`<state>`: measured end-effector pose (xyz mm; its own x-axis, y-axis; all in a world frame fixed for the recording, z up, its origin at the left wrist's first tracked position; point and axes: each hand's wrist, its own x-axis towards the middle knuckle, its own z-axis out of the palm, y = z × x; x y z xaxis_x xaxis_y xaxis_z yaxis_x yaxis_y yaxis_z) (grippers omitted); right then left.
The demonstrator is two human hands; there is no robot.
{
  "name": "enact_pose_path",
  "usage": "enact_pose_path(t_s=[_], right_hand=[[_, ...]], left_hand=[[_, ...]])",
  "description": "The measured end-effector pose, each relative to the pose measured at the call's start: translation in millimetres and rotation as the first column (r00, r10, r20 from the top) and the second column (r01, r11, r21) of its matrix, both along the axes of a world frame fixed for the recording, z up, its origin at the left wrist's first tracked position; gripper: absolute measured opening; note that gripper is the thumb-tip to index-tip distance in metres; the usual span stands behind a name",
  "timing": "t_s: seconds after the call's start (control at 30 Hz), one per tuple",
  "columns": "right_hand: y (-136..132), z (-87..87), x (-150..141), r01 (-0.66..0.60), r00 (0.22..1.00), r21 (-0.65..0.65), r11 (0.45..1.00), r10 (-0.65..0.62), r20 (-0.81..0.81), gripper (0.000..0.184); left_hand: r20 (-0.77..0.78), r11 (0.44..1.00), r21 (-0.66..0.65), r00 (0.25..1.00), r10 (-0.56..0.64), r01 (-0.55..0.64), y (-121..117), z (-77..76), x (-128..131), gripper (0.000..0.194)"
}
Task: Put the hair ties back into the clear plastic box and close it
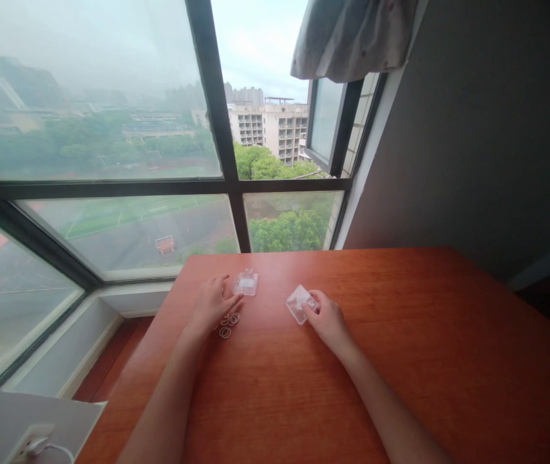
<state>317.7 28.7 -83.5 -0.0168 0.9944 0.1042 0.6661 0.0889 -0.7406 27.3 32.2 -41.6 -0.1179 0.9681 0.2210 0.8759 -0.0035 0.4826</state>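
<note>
My right hand (327, 318) pinches a small clear plastic piece (298, 303) with a square base, holding it tilted by its narrower end over the table. On the left, my left hand (211, 303) hovers low over the tabletop with its fingers apart. Just beyond its fingertips stands a second clear plastic piece (246, 283), also with a square base and a small knob at its far side. Several pale rings (225, 332) lie beside and partly beneath my left hand, which hides some of them.
The reddish-brown wooden table (400, 374) reaches up to a dark-framed window (229, 161). A grey curtain (352, 38) hangs at the upper right, beside a dark wall (478, 142). A wall socket with a white plug (36, 444) is at the lower left.
</note>
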Motion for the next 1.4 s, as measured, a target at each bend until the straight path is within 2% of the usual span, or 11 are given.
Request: enact_pose_path(t_s=[0.07, 0.13, 0.17, 0.23, 0.3, 0.4, 0.53, 0.63, 0.7, 0.8, 1.4], right_hand=[[-0.2, -2.2, -2.3, -0.029, 0.995, -0.032, 0.999, 0.026, -0.096, 0.038], [-1.6, -5.1, -6.3, -0.163, 0.951, -0.035, 0.986, 0.147, -0.272, 0.046], [-2.7, -6.6, -8.6, -0.250, 0.898, -0.018, 0.968, 0.225, -0.377, 0.050], [-5.1, -8.6, -12.7, -0.368, 0.791, 0.018, 0.929, 0.324, -0.520, 0.055], [-7.2, -8.6, -15.2, -0.406, 0.768, 0.024, 0.913, 0.356, -0.533, 0.049], [-8.9, -5.0, -15.3, -0.391, 0.810, 0.008, 0.920, 0.348, -0.471, 0.030], [-10.0, 2.7, -11.5, -0.321, 0.890, 0.040, 0.946, 0.315, -0.328, 0.023], [-11.0, 7.1, -8.0, -0.272, 0.961, 0.098, 0.957, 0.275, -0.016, 0.034], [-11.4, 8.1, -6.4, -0.258, 0.959, 0.102, 0.961, 0.242, 0.147, 0.038], [-11.5, 7.7, -5.6, -0.282, 0.930, 0.081, 0.956, 0.252, 0.267, 0.034], [-12.8, 10.7, -6.7, -0.306, 0.892, 0.044, 0.951, 0.270, 0.362, 0.030]], left_hand=[[-0.054, 0.999, 0.018, 0.997, 0.049, -0.048, -1.5, 1.7, -0.7, 0.040], [-0.050, 0.997, 0.039, 0.996, 0.072, -0.070, -4.6, 5.9, 1.1, 0.032], [-0.036, 0.998, 0.036, 0.998, 0.057, -0.056, -6.8, 8.9, 3.3, 0.029], [0.014, 0.999, -0.022, 0.999, -0.046, 0.047, -12.1, 15.9, 11.3, 0.025], [0.083, 0.966, -0.101, 0.969, -0.232, 0.240, -18.6, 22.2, 24.5, 0.025], [0.189, 0.851, -0.188, 0.869, -0.458, 0.490, -29.1, 24.9, 52.7, 0.021], [0.165, 0.756, -0.161, 0.772, -0.614, 0.635, -39.5, 12.0, 95.5, 0.014], [0.137, 0.780, -0.095, 0.785, -0.605, 0.618, -41.7, -3.9, 118.2, 0.021], [0.149, 0.802, -0.044, 0.798, -0.584, 0.596, -40.8, -13.0, 125.2, 0.026], [0.163, 0.816, 0.001, 0.805, -0.570, 0.578, -38.1, -21.0, 126.2, 0.024], [0.189, 0.811, 0.015, 0.795, -0.576, 0.584, -36.5, -23.7, 124.2, 0.019]])
